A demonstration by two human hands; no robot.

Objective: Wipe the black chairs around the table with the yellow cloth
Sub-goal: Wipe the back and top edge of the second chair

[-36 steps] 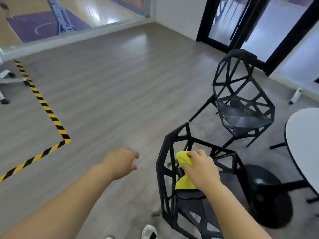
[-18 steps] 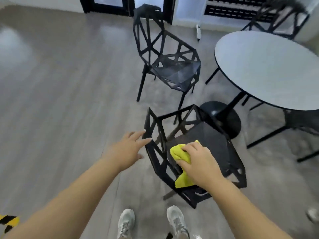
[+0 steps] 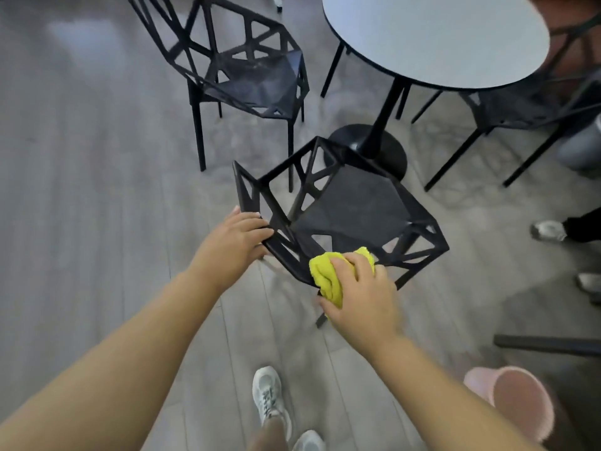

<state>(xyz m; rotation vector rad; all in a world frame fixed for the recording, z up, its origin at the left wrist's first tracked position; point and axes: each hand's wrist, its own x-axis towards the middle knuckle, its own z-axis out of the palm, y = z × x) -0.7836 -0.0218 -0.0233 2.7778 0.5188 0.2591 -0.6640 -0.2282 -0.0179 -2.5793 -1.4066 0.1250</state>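
A black lattice chair (image 3: pixel 351 206) stands right in front of me, its back toward me. My right hand (image 3: pixel 361 297) grips the bunched yellow cloth (image 3: pixel 328 275) and presses it on the top rim of the chair's back. My left hand (image 3: pixel 234 239) holds the left corner of that back, fingers curled over the black frame. A second black chair (image 3: pixel 250 73) stands further off to the left of the table. A third black chair (image 3: pixel 520 105) is partly hidden at the right behind the table.
The round white table (image 3: pixel 435 37) on a black pedestal base (image 3: pixel 370 148) stands just beyond the near chair. A pink bucket (image 3: pixel 517 398) sits on the floor at lower right. Another person's shoes (image 3: pixel 549 231) show at the right edge. My own shoes (image 3: pixel 270 398) are below.
The view has swung right and down toward the table. My left hand moved from open air onto the chair back and took hold of it. My right hand slid the cloth along the back's rim.
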